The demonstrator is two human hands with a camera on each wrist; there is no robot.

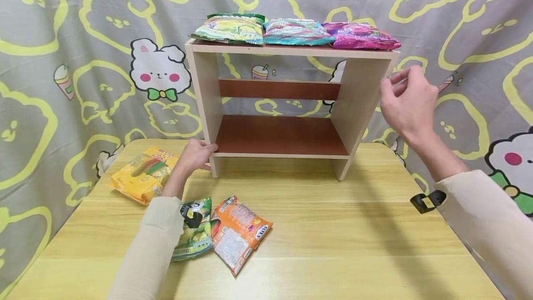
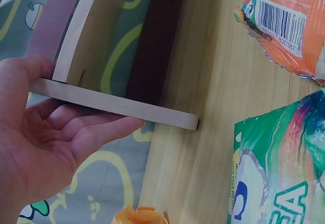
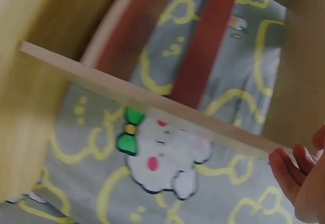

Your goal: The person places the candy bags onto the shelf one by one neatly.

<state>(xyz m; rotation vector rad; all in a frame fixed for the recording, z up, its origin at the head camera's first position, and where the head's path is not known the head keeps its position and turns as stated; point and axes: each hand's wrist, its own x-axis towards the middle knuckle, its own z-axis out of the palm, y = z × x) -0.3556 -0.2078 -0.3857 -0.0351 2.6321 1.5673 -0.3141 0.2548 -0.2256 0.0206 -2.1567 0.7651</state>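
A small wooden shelf unit (image 1: 283,135) with pale sides and brown boards stands upright on the table. My left hand (image 1: 195,155) grips the front edge of its left side panel near the lower board. In the left wrist view the thumb of that hand (image 2: 45,127) lies on the inner side of the panel, the fingers on the outer side. Beside the upper right side panel is my right hand (image 1: 410,103), its fingers loosely bent; contact with the panel cannot be told. On top lie a green snack bag (image 1: 233,28), a teal one (image 1: 297,32) and a pink one (image 1: 362,36).
Left on the wooden table (image 1: 333,226) lies a yellow snack bag (image 1: 143,175). Nearer, a green snack bag (image 1: 197,233), partly behind my left sleeve, touches an orange one (image 1: 241,233). A patterned grey curtain (image 1: 104,27) hangs behind the table.
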